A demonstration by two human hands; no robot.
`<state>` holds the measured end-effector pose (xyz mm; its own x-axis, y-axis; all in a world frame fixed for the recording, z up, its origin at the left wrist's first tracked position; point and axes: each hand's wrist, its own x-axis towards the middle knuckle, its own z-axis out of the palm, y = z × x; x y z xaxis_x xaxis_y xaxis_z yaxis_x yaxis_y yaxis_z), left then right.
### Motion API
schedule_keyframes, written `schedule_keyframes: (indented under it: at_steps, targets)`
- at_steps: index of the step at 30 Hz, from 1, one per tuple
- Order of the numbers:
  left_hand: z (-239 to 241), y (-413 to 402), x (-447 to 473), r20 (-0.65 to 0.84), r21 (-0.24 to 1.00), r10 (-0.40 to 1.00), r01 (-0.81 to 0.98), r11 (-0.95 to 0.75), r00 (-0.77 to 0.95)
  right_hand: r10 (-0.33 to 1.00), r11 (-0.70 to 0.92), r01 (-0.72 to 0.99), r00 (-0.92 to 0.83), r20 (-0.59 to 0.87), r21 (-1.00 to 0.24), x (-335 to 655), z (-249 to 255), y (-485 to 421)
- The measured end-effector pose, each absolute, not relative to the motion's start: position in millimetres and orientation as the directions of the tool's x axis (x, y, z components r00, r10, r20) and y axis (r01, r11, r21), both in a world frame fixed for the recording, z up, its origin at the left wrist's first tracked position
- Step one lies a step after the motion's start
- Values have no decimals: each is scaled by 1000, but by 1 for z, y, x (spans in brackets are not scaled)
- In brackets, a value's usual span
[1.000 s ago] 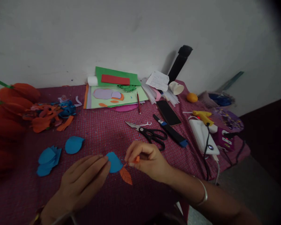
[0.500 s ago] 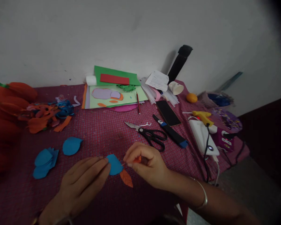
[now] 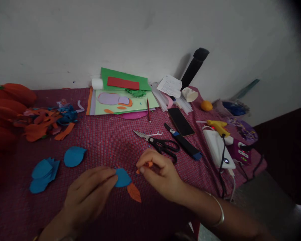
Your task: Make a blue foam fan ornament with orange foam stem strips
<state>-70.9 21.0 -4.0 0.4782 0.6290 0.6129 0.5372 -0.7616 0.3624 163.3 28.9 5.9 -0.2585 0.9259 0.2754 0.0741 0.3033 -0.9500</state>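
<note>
My left hand (image 3: 89, 195) lies flat on the checked cloth, its fingers stretched out and pressing on the left edge of a blue paper petal (image 3: 123, 177). My right hand (image 3: 160, 174) is closed in a pinch on a small orange paper piece (image 3: 145, 165), held just right of the petal. An orange leaf cut-out (image 3: 134, 192) lies on the cloth below the petal, between my two hands.
Black scissors (image 3: 160, 144), a marker (image 3: 183, 144) and a phone (image 3: 180, 121) lie beyond my right hand. More blue petals (image 3: 43, 170) sit at left, orange scraps (image 3: 40, 124) behind them. Coloured sheets (image 3: 122, 97) rest by the wall. A yellow glue gun (image 3: 217, 126) lies at right.
My right hand has lifted slightly and drawn the orange piece a little away from the blue petal. The view has drifted slightly; my left hand keeps pressing the petal.
</note>
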Motion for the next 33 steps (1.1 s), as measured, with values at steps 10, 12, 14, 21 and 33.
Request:
schedule_keyframes:
  at_steps: [10,12,14,21,33]
  targets:
    - [-18,18,-54,-159,941,878,-202,274,451,928,-283,-265,-320,-193,-922,157,5,37]
    - [-17,17,-51,-237,862,816,-275,427,527,919,-316,-278,-326,-221,-907,155,7,36]
    - [-14,17,-49,-250,816,775,-304,492,581,913,-336,-296,-335,-232,-894,153,9,35]
    - [-14,14,-52,-222,792,772,-352,499,595,862,-418,-385,-453,-226,-823,151,16,35]
    - [-27,14,-61,-207,772,798,-407,488,566,847,-408,-416,-505,-167,-813,150,27,38]
